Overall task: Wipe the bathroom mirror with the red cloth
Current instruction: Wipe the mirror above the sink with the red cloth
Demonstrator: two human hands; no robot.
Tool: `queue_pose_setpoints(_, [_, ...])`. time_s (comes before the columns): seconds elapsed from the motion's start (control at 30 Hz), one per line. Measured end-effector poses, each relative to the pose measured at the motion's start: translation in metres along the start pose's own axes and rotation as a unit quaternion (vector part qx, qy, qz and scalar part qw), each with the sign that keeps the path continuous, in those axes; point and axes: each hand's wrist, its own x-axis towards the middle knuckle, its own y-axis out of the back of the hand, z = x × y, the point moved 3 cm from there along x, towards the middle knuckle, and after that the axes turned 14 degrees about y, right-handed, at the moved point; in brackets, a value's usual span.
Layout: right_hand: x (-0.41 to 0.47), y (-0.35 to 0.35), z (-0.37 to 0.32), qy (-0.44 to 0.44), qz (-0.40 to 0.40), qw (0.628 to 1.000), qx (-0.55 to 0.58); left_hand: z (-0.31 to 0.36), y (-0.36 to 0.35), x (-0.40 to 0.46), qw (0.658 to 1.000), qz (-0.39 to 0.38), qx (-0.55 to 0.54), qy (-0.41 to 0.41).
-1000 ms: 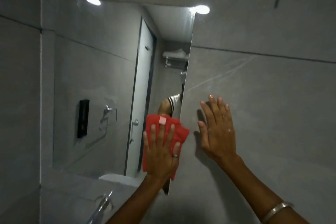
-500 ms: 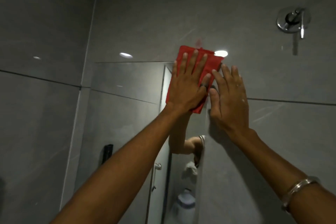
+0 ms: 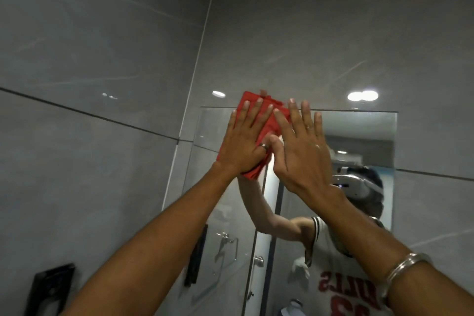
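Hands are both raised high against the mirror (image 3: 359, 136), near its top edge. The left hand (image 3: 243, 144) lies flat on the red cloth (image 3: 269, 123), fingers straight and slightly fanned apart, palm pressing the folded fabric onto the glass rather than gripping it. A ring (image 3: 263, 146) sits on one finger of that hand. Cloth shows above the left fingertips, where its upper corner pokes past the mirror's top edge onto the grey wall tile (image 3: 102, 59), and below the heel of the palm, where a bunched fold sticks out.

Just beside it, the right hand (image 3: 302, 151) is also open, fingers spread and pointing upward. Its index finger overlaps the cloth's right edge and its thumb meets the side of the left hand. Whether its palm lies fully on the glass I cannot tell. A metal bangle (image 3: 402, 268) circles the right wrist.

Beneath the fingers, the mirror reflects both raised arms and a white jersey with red lettering. Ceiling lights (image 3: 363, 96) glare off the tile above the right fingertips. A black wall fixture (image 3: 51, 290) hangs far below the left arm.
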Motion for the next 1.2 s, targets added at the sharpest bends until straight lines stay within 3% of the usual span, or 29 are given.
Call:
queue_pose_setpoints(0.13, [0.015, -0.021, -0.027, 0.019, -0.01, 1.0, -0.012, -0.078, 0.011, 0.004, 0.994, 0.017, -0.021, 0.11])
queue_pose_setpoints(0.27, [0.017, -0.031, -0.041, 0.02, -0.015, 1.0, -0.019, -0.112, 0.011, 0.006, 0.978, 0.018, -0.069, 0.198])
queue_pose_setpoints(0.5, [-0.02, -0.029, -0.07, 0.009, -0.021, 1.0, -0.014, -0.105, -0.001, -0.041, 0.98, 0.015, -0.056, 0.192])
queue_pose_setpoints(0.83, [-0.159, -0.031, -0.15, 0.032, -0.12, 0.991, 0.041, -0.088, -0.03, -0.266, 0.982, -0.041, -0.033, 0.181])
queue_pose_setpoints(1.07, [-0.235, -0.032, -0.166, 0.055, -0.146, 0.987, 0.035, -0.128, -0.059, -0.394, 0.99, -0.066, 0.003, 0.127])
queue_pose_setpoints(1.2, [-0.277, -0.026, -0.15, 0.05, -0.155, 0.986, 0.034, -0.142, -0.065, -0.424, 0.975, -0.051, -0.025, 0.213])
